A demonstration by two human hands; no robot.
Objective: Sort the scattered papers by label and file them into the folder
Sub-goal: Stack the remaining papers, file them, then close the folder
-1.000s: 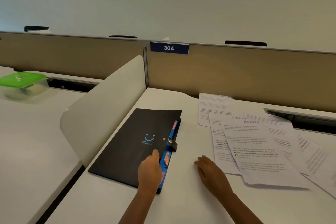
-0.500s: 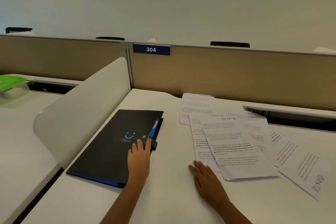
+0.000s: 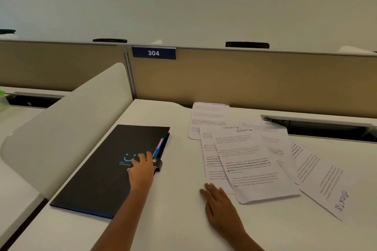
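Left hand (image 3: 141, 169): flat on the black folder's cover, fingers spread, beside the snap strap (image 3: 158, 164).
Right hand (image 3: 219, 199): palm down on the white desk (image 3: 173, 220), fingers straight, tips at the nearest sheet's edge.
Black folder (image 3: 102, 173): closed, lying on the desk's left side, coloured tabs showing along its right edge.
Papers (image 3: 253, 163): overlapping sheets headed "SPORTS", fanned right of the folder.
Sign (image 3: 153, 53): "304" on the partition.

Bare forearms — no sleeves, rings, watch.

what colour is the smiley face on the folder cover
Light blue, printed on the black folder cover, partly hidden by the left hand; head view.
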